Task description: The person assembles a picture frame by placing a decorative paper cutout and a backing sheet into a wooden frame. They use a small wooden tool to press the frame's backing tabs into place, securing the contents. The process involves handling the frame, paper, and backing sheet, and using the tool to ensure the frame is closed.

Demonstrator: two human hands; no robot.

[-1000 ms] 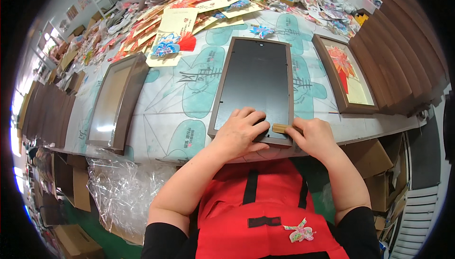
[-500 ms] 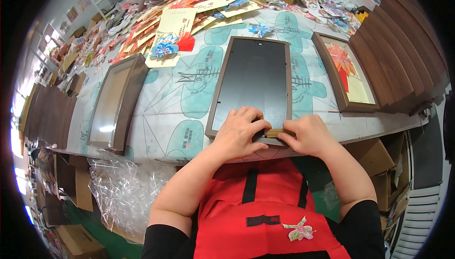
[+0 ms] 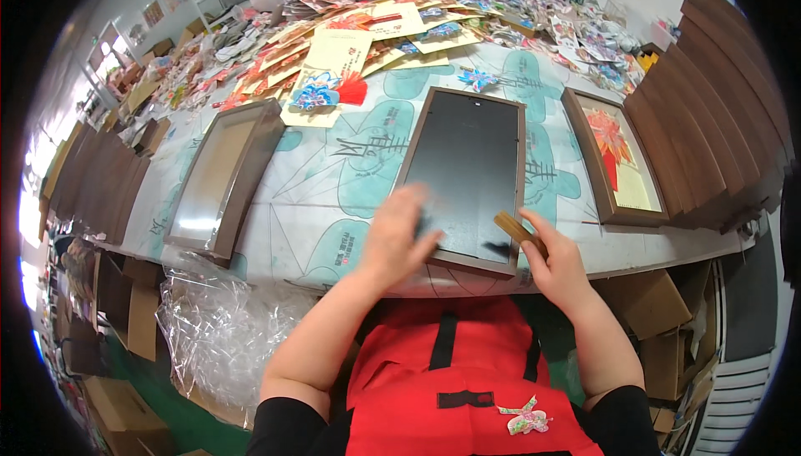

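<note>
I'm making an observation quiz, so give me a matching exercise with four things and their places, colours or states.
Things:
1. Apron
2. Small brown bar
3. Middle frame
4. Clear plastic

Matches:
A. Black side up
B. Below the table's front edge
C. Red
D. In the right hand

Pairs: 1-C, 2-D, 3-A, 4-B.

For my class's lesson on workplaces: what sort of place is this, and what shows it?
Probably a craft workshop: a black-backed frame lies on the table, cream cards with flower ornaments are heaped beyond it, and cardboard boxes stand beneath.
</note>
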